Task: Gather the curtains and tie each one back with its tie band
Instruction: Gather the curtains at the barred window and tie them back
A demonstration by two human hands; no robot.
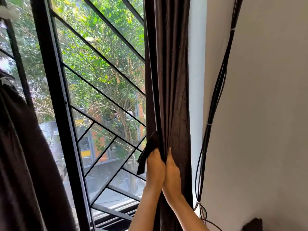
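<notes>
A dark brown curtain [168, 80] hangs gathered into narrow folds at the right edge of the window, close against the strip of white wall [197, 97] beside it. Both hands reach up to it from below, pressed side by side with the heels touching.

The left hand [155, 165] grasps a tie band [148, 154], a flat dark strip that sticks out from the curtain's left edge. One end of the strip points up along the cloth and the other hangs down past the fingers in front of the glass. The right hand [172, 170] grips the curtain's folds. Its thumb lies upward along a crease and its fingers are hidden in the cloth.

The other curtain [25, 155] hangs at the left edge of the window, also dark, and whether it is tied cannot be told. Between the two stands the black window frame [55, 97] with slanted bars [103, 59], and green trees show beyond the glass. A bundle of black cables [215, 105] runs down the wall to the right of the gathered curtain.
</notes>
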